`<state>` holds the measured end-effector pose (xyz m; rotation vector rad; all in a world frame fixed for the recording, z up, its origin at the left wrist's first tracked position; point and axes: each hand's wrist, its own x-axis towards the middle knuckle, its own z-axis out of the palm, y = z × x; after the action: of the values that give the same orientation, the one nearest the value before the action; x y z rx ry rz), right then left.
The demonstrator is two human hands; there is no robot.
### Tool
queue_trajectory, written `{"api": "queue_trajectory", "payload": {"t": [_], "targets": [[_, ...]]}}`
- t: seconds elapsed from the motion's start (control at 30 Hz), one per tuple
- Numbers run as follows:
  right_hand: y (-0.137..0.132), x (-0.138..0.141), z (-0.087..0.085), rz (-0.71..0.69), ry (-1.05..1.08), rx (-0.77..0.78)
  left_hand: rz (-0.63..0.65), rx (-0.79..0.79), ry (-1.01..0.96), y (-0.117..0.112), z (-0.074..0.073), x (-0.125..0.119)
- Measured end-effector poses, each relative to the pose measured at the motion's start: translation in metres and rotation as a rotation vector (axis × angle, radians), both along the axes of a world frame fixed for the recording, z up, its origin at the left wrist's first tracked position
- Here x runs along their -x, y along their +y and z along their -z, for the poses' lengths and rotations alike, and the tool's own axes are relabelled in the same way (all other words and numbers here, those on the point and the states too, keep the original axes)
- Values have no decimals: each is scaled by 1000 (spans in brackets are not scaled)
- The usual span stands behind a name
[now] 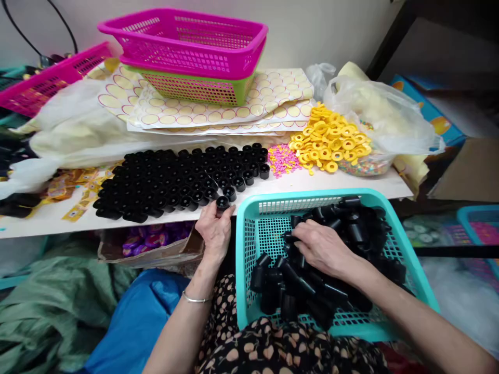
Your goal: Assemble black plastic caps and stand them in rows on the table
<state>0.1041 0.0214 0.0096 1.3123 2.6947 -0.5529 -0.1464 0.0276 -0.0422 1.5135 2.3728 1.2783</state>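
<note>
My left hand (213,228) pinches one small black tube (222,203) at the front edge of the white table (50,221), at the near end of the rows of upright black tubes (171,179). My right hand (322,246) reaches into the teal basket (249,228) on my lap, its fingers curled over the loose pile of black tubes (312,291) lying there. Whether those fingers grip one tube is hidden.
Yellow rings (331,140) and pink beads (283,158) lie heaped at the table's right, beside a clear plastic bag (385,119). Stacked pink and green baskets (187,52) sit on sticker sheets (273,98) at the back. A cardboard box (156,249) is under the table.
</note>
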Motion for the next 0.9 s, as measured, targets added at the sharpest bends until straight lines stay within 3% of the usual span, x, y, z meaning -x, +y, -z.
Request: {"api": "queue_trajectory", "payload": {"t": [0.2, 0.33, 0.4, 0.43, 0.57, 0.63, 0.7, 0.77, 0.83, 0.9], "targets": [[20, 35, 13, -50, -127, 76, -79, 19, 115, 4, 2, 2], [24, 23, 4, -65, -48, 94, -13, -81, -20, -21, -25, -5], [19, 6, -5, -22, 92, 88, 167, -114, -38, -37, -46, -14], [15, -4, -10, 41, 227, 105, 324, -72, -40, -43, -57, -20], [-12, -45, -16, 488, 926, 366, 1084, 425, 117, -61, -87, -39], [-28, -58, -14, 670, 1159, 477, 1281, 651, 342, -68, -90, -45], [-42, -64, -9, 792, 1330, 546, 1290, 751, 505, -74, -87, -49], [-54, -62, -3, 841, 1416, 619, 1221, 791, 526, -75, -82, -51], [-61, -56, 1, 818, 1417, 682, 1198, 835, 415, -70, -80, -52], [-65, -48, 2, 757, 1359, 653, 1163, 851, 109, -62, -84, -52]]}}
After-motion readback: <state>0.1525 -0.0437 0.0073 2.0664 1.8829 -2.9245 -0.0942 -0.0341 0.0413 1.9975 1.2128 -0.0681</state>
